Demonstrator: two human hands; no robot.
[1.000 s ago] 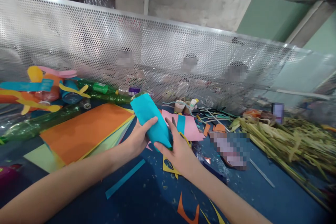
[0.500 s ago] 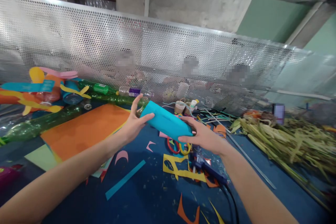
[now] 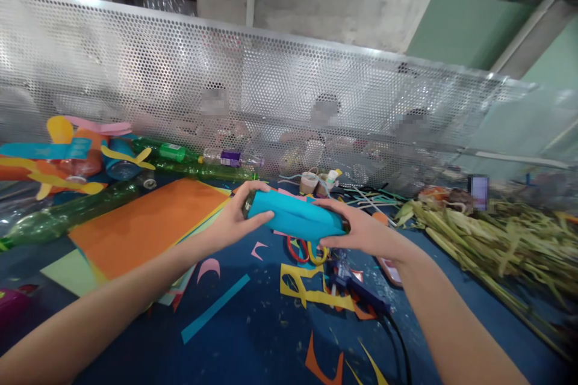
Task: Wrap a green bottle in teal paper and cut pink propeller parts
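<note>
Between my two hands, above the blue table, is a bottle wrapped in bright blue paper (image 3: 295, 215), lying nearly level. My left hand (image 3: 241, 213) is closed round its left end, thumb along the near side and fingers over the top. My right hand (image 3: 361, 230) grips the other end in the same way, where a dark bit of bottle shows. A seam or crease runs lengthwise along the paper. Below it lie scissors with red and yellow handles (image 3: 298, 249), a cut yellow paper scrap (image 3: 293, 286) and a blue glue gun (image 3: 361, 292) with a black cord.
Left are an orange paper stack (image 3: 149, 225), a green bottle (image 3: 76, 213) and paper-and-bottle planes (image 3: 72, 153). A blue paper strip (image 3: 215, 308) lies in front. Dried husks (image 3: 501, 246) cover the right side. A perforated metal screen (image 3: 271, 84) stands behind, with people beyond it.
The blue-wrapped bottle has turned from a slant down to the right to nearly level. Its left end has come down, and my right hand has shifted slightly right. Both hands keep hold.
</note>
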